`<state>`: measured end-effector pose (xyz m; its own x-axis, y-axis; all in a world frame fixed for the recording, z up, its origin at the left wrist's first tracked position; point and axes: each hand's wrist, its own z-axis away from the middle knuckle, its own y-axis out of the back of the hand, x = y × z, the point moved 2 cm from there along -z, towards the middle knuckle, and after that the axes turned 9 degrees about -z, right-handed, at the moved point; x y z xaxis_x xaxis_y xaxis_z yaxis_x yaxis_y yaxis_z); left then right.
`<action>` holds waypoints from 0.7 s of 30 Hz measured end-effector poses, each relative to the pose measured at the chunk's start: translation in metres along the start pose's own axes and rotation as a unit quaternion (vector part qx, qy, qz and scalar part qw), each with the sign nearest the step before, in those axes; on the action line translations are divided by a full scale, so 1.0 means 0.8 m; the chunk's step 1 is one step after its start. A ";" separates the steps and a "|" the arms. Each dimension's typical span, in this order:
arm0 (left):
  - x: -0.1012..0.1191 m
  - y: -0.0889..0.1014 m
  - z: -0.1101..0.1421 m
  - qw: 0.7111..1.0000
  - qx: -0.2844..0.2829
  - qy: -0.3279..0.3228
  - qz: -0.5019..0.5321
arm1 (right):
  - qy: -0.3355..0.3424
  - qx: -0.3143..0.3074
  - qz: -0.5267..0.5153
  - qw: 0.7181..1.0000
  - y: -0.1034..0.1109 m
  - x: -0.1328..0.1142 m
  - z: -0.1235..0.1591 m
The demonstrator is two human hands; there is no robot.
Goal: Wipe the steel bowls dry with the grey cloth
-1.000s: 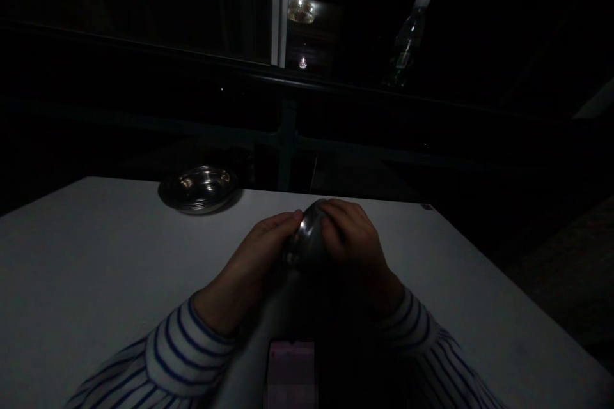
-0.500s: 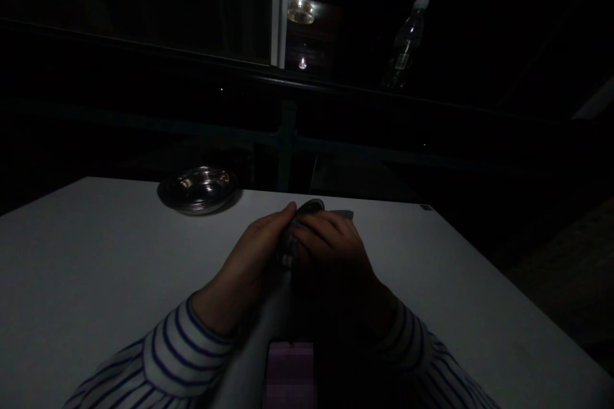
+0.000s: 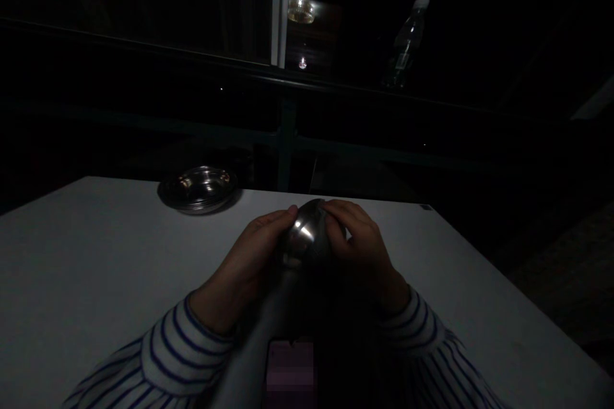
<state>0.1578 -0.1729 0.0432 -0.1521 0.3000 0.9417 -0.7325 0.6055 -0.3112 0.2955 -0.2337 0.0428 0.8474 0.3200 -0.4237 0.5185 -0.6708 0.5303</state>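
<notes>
A shiny metal bowl [image 3: 303,233] is held tilted above the white table, its rounded outside toward me. My left hand [image 3: 252,255] grips the bowl's left side, thumb along the upper edge. On the other side, my right hand [image 3: 357,236] has its fingers bent around a greyish cloth [image 3: 323,214] pressed against the bowl. Most of the cloth is hidden by the fingers and deep shadow. The lower part of the bowl is too dark to make out.
Several stacked metal bowls [image 3: 199,190] stand at the far left edge of the white table [image 3: 119,249]. A pink-screened phone-like object [image 3: 290,367] lies nearest me. Beyond the table, a plastic bottle [image 3: 405,45] stands by the dark window.
My right hand has shifted right and turned, uncovering the bowl's shiny outside. The cloth end that stuck out beyond the fingers is no longer visible there. My left hand stays almost in place.
</notes>
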 end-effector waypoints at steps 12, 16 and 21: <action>0.001 -0.002 -0.003 1.000 -0.003 -0.016 0.001 | 0.078 -0.006 0.059 0.995 -0.007 -0.022 0.006; 0.003 -0.004 0.000 1.000 -0.015 -0.008 0.003 | -0.016 0.006 0.015 1.000 0.000 -0.003 0.001; 0.003 -0.002 -0.001 1.000 -0.010 -0.010 0.013 | 0.076 -0.005 0.049 0.996 -0.004 -0.018 0.006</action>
<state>0.1591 -0.1725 0.0454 -0.1843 0.3012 0.9356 -0.7153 0.6118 -0.3379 0.2814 -0.2392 0.0436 0.9009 0.3514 -0.2546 0.4333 -0.6970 0.5714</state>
